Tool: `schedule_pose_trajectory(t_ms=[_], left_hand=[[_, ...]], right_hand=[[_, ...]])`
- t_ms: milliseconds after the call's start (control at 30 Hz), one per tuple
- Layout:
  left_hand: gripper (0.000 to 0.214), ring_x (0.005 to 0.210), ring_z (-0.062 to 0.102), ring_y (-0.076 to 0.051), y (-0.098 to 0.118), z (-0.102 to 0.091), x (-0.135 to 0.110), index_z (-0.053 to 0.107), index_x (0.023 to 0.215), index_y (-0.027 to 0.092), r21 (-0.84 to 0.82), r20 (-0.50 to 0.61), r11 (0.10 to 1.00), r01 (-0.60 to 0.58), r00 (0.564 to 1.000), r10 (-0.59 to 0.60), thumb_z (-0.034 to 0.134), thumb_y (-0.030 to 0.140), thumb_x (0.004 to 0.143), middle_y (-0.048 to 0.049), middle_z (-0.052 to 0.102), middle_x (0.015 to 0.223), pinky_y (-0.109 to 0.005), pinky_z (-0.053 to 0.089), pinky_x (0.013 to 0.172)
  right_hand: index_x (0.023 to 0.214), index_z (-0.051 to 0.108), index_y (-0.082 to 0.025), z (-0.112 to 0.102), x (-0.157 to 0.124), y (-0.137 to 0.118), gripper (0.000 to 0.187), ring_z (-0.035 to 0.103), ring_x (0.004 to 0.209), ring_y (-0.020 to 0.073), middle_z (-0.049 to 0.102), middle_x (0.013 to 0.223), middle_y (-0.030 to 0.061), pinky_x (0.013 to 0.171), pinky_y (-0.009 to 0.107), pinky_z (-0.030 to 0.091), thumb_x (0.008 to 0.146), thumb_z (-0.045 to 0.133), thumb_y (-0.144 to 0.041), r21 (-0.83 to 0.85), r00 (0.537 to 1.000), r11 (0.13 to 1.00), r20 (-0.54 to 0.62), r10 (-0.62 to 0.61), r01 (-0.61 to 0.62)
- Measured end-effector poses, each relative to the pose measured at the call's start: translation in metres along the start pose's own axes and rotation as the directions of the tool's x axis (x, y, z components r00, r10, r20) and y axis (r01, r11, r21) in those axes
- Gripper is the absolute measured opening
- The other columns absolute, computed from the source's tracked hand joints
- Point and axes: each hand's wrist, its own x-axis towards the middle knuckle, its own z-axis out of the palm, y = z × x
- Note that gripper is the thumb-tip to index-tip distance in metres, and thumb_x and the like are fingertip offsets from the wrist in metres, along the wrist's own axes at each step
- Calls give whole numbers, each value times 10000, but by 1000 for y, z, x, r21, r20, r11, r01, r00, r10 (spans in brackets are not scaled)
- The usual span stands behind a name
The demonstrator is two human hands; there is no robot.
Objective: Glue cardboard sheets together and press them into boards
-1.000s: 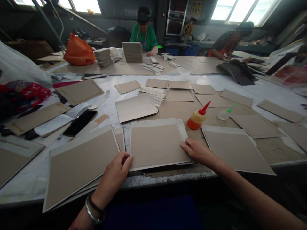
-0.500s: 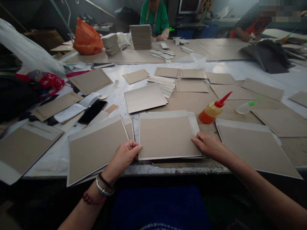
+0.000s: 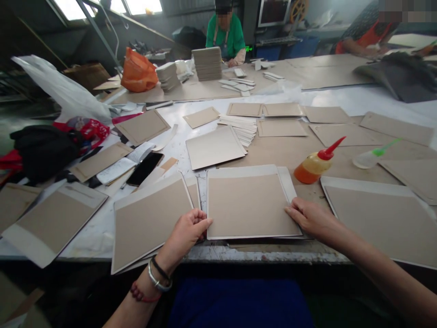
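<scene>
A: Where do we see the board (image 3: 249,205)?
B: Flat at the table's (image 3: 259,255) near edge. Left hand (image 3: 186,232) curls at its near-left corner, and we can't tell if it grips. Right hand (image 3: 312,221) is half open, fingertips on the right edge.
A: Handling?
B: We judge it light, stiff and thin. Lift by the edges.

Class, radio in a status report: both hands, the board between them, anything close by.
Left hand pinches centre board, near-left corner. Right hand on its right edge, grip unclear. Glue bottle just beyond, apart.
</scene>
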Motion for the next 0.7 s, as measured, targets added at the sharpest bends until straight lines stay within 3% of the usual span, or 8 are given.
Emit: schedule_pose_trajectory(t_ms=[700], left_hand=[[431, 424, 399, -69, -3, -2, 3, 512, 660, 155, 11, -2, 999, 47, 999, -47, 701, 497, 479, 64, 479, 461, -191, 288, 432]], right_hand=[[685, 442, -184, -10, -7, -5, 208, 527, 628, 149, 593, 693, 45, 531, 214, 297, 874, 406, -264, 111, 1000, 993, 2, 31, -32]])
